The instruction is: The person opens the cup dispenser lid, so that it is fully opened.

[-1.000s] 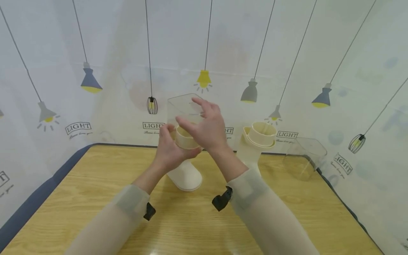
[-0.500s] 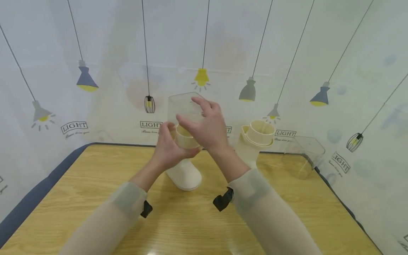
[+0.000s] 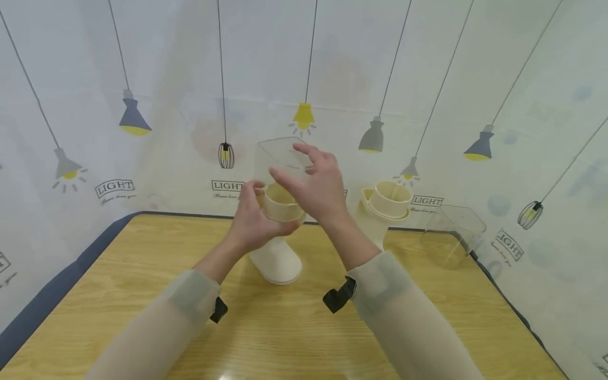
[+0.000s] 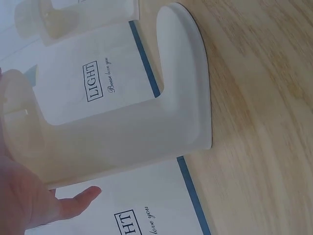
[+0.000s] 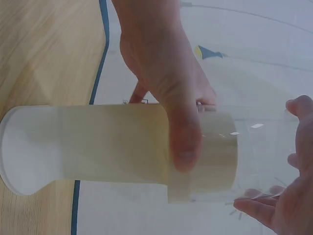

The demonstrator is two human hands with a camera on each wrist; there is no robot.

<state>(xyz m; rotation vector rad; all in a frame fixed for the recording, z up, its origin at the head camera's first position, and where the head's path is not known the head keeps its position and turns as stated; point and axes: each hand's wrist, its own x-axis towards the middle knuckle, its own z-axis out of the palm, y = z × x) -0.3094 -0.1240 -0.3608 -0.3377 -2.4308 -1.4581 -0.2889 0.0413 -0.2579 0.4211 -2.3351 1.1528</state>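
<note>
A white and cream stand (image 3: 276, 264) with a rounded foot stands on the table, a cream ring (image 3: 283, 210) at its top. My left hand (image 3: 256, 224) grips the stand's head just below that ring, its thumb lying across the collar in the right wrist view. A clear plastic container (image 5: 261, 142) sits around or against the ring; its exact seating is hard to see. My right hand (image 3: 320, 184) holds this container between thumb and fingers, the fingertips (image 5: 296, 105) on its side. In the left wrist view the stand's column (image 4: 112, 142) shows beside my left hand.
A second stand with a cream ring (image 3: 391, 200) is at the right, and another clear container (image 3: 453, 237) stands farther right. Behind the wooden table (image 3: 294, 327) hangs a lamp-printed cloth (image 3: 180, 79); a dark blue edge borders the tabletop.
My right hand and the clear container have shifted slightly to the right, showing more of the ring. My left hand keeps its grip, and the stand's foot stays in place.
</note>
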